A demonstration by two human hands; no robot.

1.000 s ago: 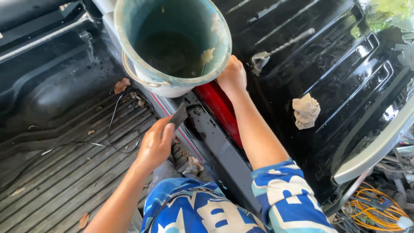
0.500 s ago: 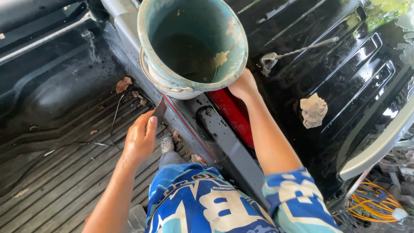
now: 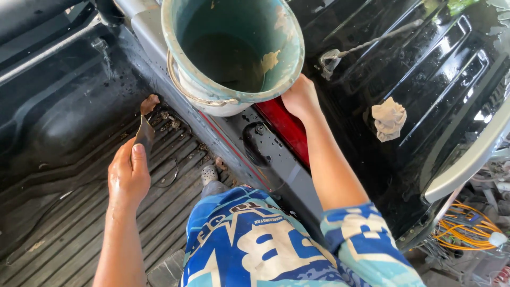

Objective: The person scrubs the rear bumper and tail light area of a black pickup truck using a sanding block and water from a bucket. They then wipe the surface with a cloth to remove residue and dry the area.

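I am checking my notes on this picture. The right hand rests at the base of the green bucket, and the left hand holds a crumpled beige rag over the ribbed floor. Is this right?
Not quite. In the head view the left hand holds a dark, thin flat sheet, not the crumpled beige rag, which lies apart on the black panel. The right hand does rest at the base of the green bucket.
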